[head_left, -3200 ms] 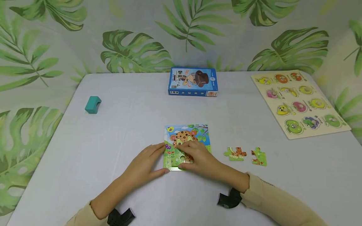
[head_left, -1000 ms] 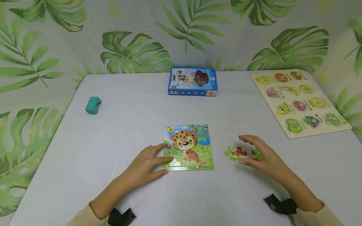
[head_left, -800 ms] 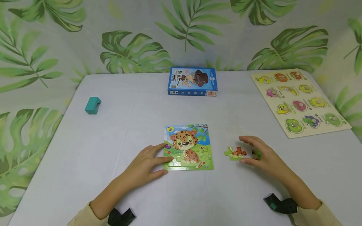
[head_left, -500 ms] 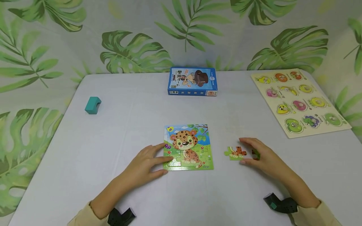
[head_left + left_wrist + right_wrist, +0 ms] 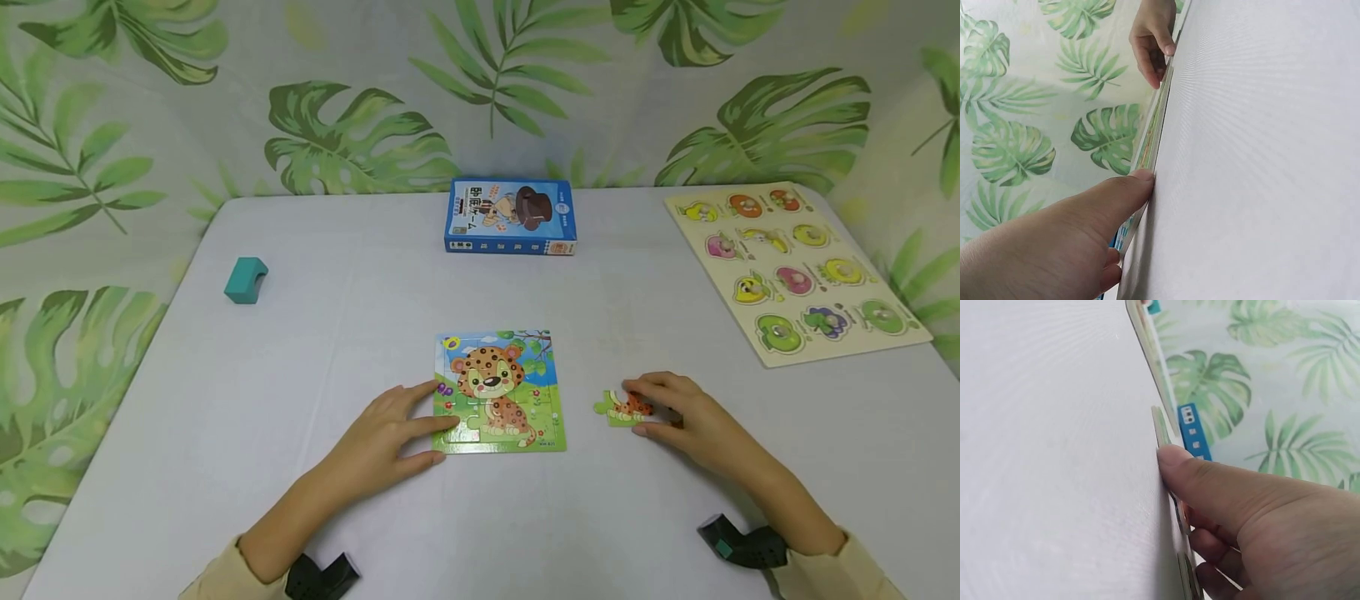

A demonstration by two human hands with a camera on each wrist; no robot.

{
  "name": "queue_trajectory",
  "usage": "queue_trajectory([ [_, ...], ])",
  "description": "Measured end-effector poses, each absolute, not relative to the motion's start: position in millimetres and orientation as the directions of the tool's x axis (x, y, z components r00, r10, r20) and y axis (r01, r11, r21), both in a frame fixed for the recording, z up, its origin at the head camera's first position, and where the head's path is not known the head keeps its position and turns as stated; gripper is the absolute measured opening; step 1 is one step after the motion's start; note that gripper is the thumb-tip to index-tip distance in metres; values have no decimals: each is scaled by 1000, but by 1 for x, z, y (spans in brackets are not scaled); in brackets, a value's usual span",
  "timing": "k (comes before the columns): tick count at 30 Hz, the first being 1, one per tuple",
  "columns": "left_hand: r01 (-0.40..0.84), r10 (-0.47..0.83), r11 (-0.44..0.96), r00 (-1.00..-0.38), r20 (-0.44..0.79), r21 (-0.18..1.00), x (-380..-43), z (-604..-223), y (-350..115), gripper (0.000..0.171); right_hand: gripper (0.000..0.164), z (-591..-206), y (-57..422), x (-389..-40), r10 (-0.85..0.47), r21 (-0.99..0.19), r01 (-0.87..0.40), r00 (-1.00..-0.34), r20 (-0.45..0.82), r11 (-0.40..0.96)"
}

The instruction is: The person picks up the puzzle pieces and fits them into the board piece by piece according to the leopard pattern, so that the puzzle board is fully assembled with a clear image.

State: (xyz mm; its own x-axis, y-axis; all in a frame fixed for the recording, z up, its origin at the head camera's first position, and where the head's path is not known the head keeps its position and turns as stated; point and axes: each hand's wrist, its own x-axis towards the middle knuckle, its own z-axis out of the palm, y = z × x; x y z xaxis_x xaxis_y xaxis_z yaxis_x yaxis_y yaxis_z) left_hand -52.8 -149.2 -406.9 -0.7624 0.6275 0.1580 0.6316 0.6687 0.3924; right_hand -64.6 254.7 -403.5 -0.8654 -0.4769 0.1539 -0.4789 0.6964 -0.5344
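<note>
A square leopard-cub jigsaw board (image 5: 560, 417) lies flat in front of me in the head view. My left hand (image 5: 390, 433) rests at its left side with spread fingers, one fingertip on the picture and the thumb at the lower left corner. To the right of the board, my right hand (image 5: 693, 417) pinches a jigsaw piece (image 5: 618, 410) printed with spotted legs and paws, thumb on its near edge and fingers on its far edge. The piece is flat at table level. A second jigsaw piece (image 5: 1189, 575) shows beneath the right fingers in the right wrist view; the hand hides it in the head view.
A blue game box (image 5: 510, 217) stands at the table's back edge. A fruit-picture board (image 5: 720, 300) lies at the right, a teal notched block (image 5: 246, 280) at the left. Black wrist cameras (image 5: 742, 542) hang at both wrists.
The right hand has left the board for the loose pieces, hovered there open, then shifted left and closed its fingers on the spotted-legs piece. The left hand has spread its fingers but stayed in place.
</note>
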Motion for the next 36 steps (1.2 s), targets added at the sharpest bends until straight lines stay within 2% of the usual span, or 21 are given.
queue_trajectory([
  [8,640,632,662,-756,169,390,-53,-407,-149,40,45,-399,247,-63,-467,-540,-493,-862,198,682],
  [14,632,626,668,-763,163,393,-52,-407,-148,39,48,-394,241,-61,-473,-531,-528,-845,251,662],
  [20,628,618,669,-767,173,397,-51,-407,-146,38,53,-379,222,-61,-516,-541,-625,-777,362,563],
  [24,628,612,665,-768,185,406,-50,-408,-144,39,51,-371,199,-61,-555,-554,-671,-733,393,494],
  [30,652,643,630,-743,189,422,-48,-408,-140,42,49,-374,164,-62,-591,-591,-671,-718,367,448],
  [36,671,671,617,-722,170,413,-47,-408,-136,46,46,-384,139,-64,-610,-600,-626,-745,270,499],
])
